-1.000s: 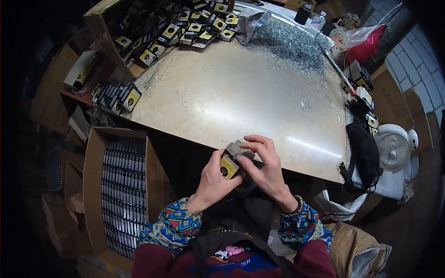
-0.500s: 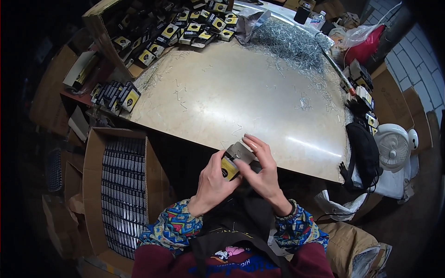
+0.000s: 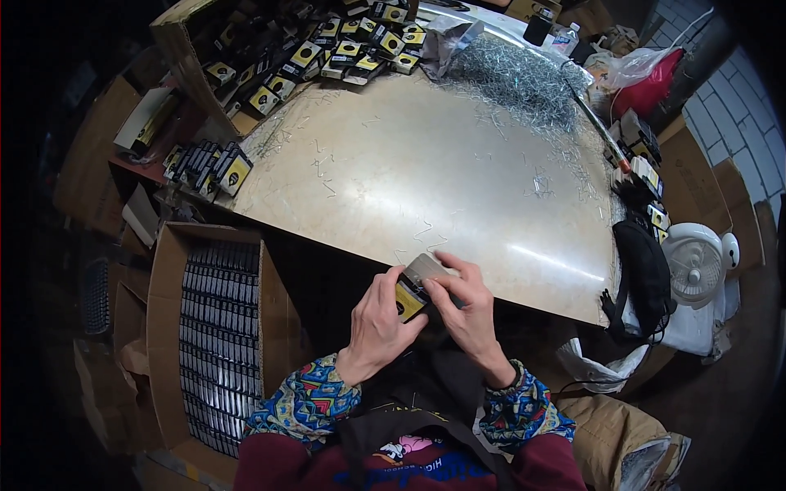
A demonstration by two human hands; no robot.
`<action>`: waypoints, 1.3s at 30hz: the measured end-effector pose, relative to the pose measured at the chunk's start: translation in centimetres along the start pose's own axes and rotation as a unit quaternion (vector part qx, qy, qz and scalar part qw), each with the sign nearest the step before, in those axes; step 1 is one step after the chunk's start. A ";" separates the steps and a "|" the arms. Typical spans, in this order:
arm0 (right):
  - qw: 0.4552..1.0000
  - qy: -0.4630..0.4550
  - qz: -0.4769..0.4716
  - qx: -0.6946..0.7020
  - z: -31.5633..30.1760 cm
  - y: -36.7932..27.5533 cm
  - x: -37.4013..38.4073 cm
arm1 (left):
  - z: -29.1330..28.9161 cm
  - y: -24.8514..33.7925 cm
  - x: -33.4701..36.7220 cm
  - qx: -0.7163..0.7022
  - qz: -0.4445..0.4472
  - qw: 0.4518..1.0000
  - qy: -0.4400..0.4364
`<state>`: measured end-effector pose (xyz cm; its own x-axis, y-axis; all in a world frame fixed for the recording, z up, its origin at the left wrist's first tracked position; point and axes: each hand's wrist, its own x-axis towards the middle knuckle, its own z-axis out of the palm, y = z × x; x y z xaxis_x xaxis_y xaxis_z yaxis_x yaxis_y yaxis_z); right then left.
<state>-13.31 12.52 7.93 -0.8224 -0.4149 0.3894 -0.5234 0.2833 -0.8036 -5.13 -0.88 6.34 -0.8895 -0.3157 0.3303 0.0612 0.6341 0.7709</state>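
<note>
- Head view: we see both hands meet at the near edge of the counter (image 3: 426,172), a pale, shiny slab.
- Our left hand (image 3: 378,315) has its fingers closed around a small black-and-yellow box (image 3: 413,295), gripping it from the left side.
- Our right hand (image 3: 468,307) presses on the same box from the right, thumb on its grey flap; the box is partly hidden, so we think the flap is open but cannot be sure.
- To the left on the floor stands a cardboard carton (image 3: 168,327) packed with rows of dark boxes.
- At the far left of the counter lie more black-and-yellow boxes (image 3: 327,57).
- At the far right a heap of metal hooks (image 3: 512,74) spreads out.
- A black bag (image 3: 643,270) hangs at the right edge, with a white fan (image 3: 696,266) just beside it.
</note>
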 end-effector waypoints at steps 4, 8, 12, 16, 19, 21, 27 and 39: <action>0.998 -0.035 0.001 0.054 -1.1 0.6 -0.4 | 0.2 0.1 0.1 -0.034 -0.010 0.999 0.019; 0.997 -0.003 -0.078 -0.030 -1.2 -1.1 0.0 | -0.1 0.2 0.1 0.012 0.036 0.999 0.004; 0.999 0.012 -0.032 -0.014 0.4 -0.7 0.1 | 0.7 0.2 -0.2 0.032 0.084 0.996 0.024; 0.990 -0.122 0.023 0.073 -0.8 -0.1 0.8 | 0.2 0.1 -0.4 0.016 0.045 0.999 -0.002; 0.992 -0.028 0.054 0.112 -0.8 -0.6 0.0 | 0.2 0.1 -0.3 -0.018 0.005 1.000 0.013; 0.999 -0.004 -0.034 0.019 -1.5 -0.3 -0.1 | 0.2 0.1 -0.2 -0.035 -0.014 0.999 0.028; 0.999 -0.040 -0.016 0.009 0.1 -1.1 -1.0 | 1.1 -0.3 -0.3 -0.043 0.016 0.999 0.017; 0.958 -0.013 0.221 0.185 1.0 -2.2 -1.6 | 1.3 0.0 -0.4 0.018 -0.029 0.999 0.003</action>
<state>-10.61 11.74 8.58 -0.9373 -0.3471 -0.0319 -0.0079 0.1126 -0.9936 -5.33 0.15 5.49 -0.8887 -0.3559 0.2891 -0.0061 0.6396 0.7687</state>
